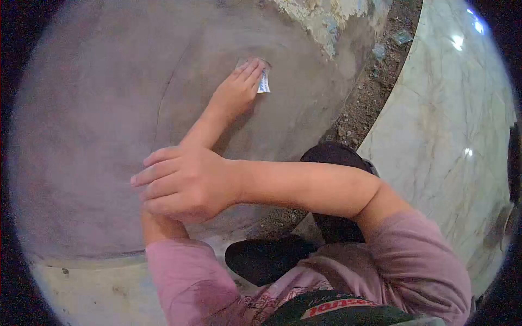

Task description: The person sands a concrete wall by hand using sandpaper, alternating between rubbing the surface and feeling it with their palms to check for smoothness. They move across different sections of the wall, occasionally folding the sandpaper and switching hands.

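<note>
My left hand [239, 87] reaches up the grey-brown plastered surface [98, 108], its fingers pressed together over a small sheet with blue print [264, 82] that looks like a piece of sandpaper. The sheet lies against the plaster, and its printed end sticks out to the right of the fingers. Across my left arm, near the elbow, lies my right hand [187, 185]. Its fingers are stretched out and slightly apart, with the tips extending past the arm to the left. I see nothing held in my right hand; its palm is hidden.
Flaking, pale plaster [326, 22] shows at the top right. A strip of loose dirt and rubble [375, 87] runs between the plaster and the shiny marble-patterned floor [435, 108]. My dark shoes [266, 258] are below my arms. A thin crack [163, 100] marks the plaster.
</note>
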Motion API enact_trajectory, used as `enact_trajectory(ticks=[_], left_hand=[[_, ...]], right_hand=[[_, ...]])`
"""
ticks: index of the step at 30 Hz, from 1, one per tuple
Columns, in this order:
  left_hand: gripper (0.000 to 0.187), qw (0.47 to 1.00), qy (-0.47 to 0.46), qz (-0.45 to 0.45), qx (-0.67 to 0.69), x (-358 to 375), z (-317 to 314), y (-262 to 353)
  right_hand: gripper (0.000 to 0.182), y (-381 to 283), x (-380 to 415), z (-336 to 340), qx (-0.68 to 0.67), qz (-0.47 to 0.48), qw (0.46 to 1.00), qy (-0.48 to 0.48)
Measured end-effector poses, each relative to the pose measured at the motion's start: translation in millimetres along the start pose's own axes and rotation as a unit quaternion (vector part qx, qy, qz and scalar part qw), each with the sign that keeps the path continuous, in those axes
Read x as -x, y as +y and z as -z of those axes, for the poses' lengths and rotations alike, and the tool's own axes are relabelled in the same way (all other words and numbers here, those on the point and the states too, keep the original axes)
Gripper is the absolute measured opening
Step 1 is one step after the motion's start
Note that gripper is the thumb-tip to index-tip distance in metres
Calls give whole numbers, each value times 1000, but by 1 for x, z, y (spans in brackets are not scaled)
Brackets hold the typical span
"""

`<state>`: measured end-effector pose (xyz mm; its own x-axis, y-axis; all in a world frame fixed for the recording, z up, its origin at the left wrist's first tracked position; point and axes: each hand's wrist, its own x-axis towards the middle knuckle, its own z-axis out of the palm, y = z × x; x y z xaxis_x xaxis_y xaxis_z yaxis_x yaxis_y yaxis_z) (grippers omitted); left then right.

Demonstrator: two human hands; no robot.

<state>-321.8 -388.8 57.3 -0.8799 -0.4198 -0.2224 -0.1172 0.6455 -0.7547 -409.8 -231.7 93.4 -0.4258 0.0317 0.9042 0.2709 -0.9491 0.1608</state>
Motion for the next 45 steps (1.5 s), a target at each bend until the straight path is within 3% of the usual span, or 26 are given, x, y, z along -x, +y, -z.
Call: enact_trajectory(ticks=[1, 2, 3, 6, 7, 9, 13, 15, 16, 17, 19, 21, 23, 27, 29, 30, 34, 36, 39, 41, 43, 45], left_hand=[[54, 1000, -14, 11, -7, -3, 1, 1], [52, 997, 28, 77, 16, -3, -7, -11], [52, 997, 26, 75, 19, -7, 6, -19], [52, 977, 120, 175, -38, -24, 41, -34], [52, 976, 122, 176, -40, -25, 16, -21], [53, 997, 16, -23, 73, -23, -38, 7], [51, 996, 18, 41, 75, -39, -9, 8], [51, 972, 126, 193, 42, -49, 22, -12], [51, 975, 94, 199, -28, -51, -2, -4], [51, 975, 97, 199, -28, -48, -22, 11], [55, 1000, -13, 8, 28, -44, -46, 39], [55, 999, -15, 14, 35, -50, -32, 31], [55, 987, 55, 148, -14, -59, -8, 15], [55, 980, 68, 162, 94, -60, -46, 43], [57, 997, -7, 20, 75, -58, -57, 52], [49, 988, 83, 73, 112, -57, -58, 42], [46, 972, 151, 175, 50, -68, -44, 46], [48, 996, 14, -29, 78, -63, -70, 69], [46, 979, 84, 47, 180, -51, -62, 74], [40, 959, 60, 93, 260, -35, -32, 81], [35, 929, 39, 144, 338, -12, -8, 91], [47, 918, 61, 128, 370, 12, 7, 95]], right_hand=[[19, 0, 0, 2, 8, 7, 1000, -8], [19, 1, -1, 2, 9, 5, 1000, -6], [19, 0, -1, 3, 11, 13, 1000, -5], [21, -2, -3, 0, 13, 19, 1000, 10], [21, -2, -3, -1, 16, 22, 999, 18], [21, 0, -2, -3, 14, 22, 999, 19], [20, -1, 1, -3, 18, 27, 999, 1], [19, -5, 0, -2, 17, 25, 1000, 4], [19, -4, -1, -2, 13, 29, 999, 3], [19, -2, -1, -2, 15, 30, 999, 0], [17, -1, 2, -4, 9, 23, 1000, 3], [16, 1, 3, -4, 13, 24, 1000, -7], [15, 0, 4, -5, 19, 21, 1000, -10], [14, 2, 3, -8, 7, 17, 1000, 12], [14, 3, 4, -6, 5, 12, 1000, 9], [15, 3, 6, -5, 14, 14, 1000, -6], [18, 2, 5, -6, 18, 10, 1000, 9], [17, 5, 6, -5, 19, 10, 1000, -5], [17, 14, 12, 1, 52, 15, 998, -37], [17, 22, 12, 9, 82, 27, 994, -66], [18, 31, 11, 20, 77, -65, 987, -124], [17, 43, 8, 41, 107, -105, 979, -138]])
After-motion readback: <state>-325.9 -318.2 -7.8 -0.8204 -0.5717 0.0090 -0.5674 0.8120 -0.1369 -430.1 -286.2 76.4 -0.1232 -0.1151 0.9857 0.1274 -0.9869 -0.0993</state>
